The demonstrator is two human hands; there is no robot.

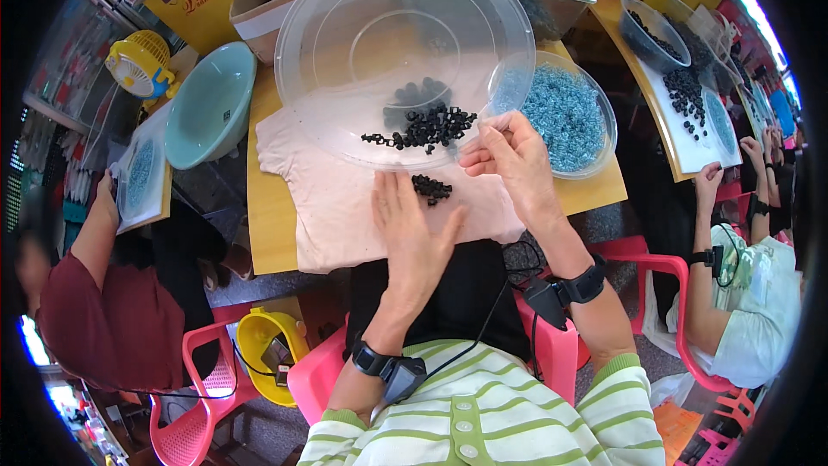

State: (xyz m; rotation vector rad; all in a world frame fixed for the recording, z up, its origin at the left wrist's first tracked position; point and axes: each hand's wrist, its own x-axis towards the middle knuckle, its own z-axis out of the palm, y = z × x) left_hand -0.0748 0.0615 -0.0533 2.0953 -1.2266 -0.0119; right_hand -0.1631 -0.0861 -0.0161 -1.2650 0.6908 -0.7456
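My left hand (408, 229) lies palm down on a pale pink cloth (323, 207), fingers stretched out and thumb apart, at the near rim of a large round clear plastic tray (297, 52). Beside its fingers is a small pile of black parts (431, 189). A larger heap of small black parts (438, 127) sits in the tray's near half. My right hand (522, 168) is raised at the tray's right edge, thumb and fingers pinched together; what they hold is too small to make out. Just beyond it stands a clear bowl (613, 125) full of small light-blue pieces (565, 112).
A pale green basin (211, 108) and a yellow fan (141, 65) are on the left. Behind the tray stand a cardboard box (259, 13) and a clear bin (552, 0). People work at tables on both sides. A yellow bucket (272, 354) is beside my pink chair (315, 380).
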